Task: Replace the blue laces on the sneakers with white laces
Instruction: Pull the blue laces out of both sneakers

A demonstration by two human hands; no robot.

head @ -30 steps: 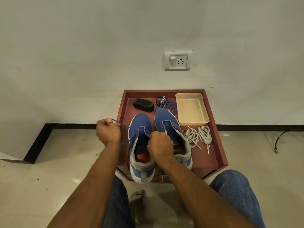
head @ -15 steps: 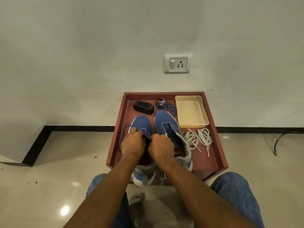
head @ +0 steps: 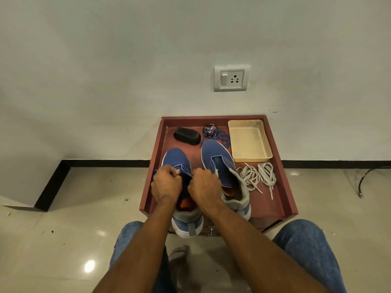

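Observation:
Two blue sneakers stand on a red-brown tray table [head: 281, 199]. The left sneaker [head: 176, 158] still carries a blue lace [head: 186, 173]. My left hand [head: 166, 185] pinches that lace over the sneaker's tongue. My right hand [head: 204, 186] grips the same sneaker's right eyelet edge, fingers curled. The right sneaker [head: 219, 160] shows no lace. Two bundles of white laces [head: 259, 176] lie to its right. A loose blue lace [head: 221, 137] lies behind the right sneaker.
A black shoe brush [head: 187, 135] and a round polish tin [head: 210, 130] sit at the tray's back. A cream plastic tray [head: 249, 140] stands at the back right. A wall with a socket [head: 231, 78] rises behind. My knees in jeans flank the tray's front.
My left hand, which held the blue lace stretched out to the left, has come back to the left sneaker's eyelets. My right hand has stayed on that sneaker.

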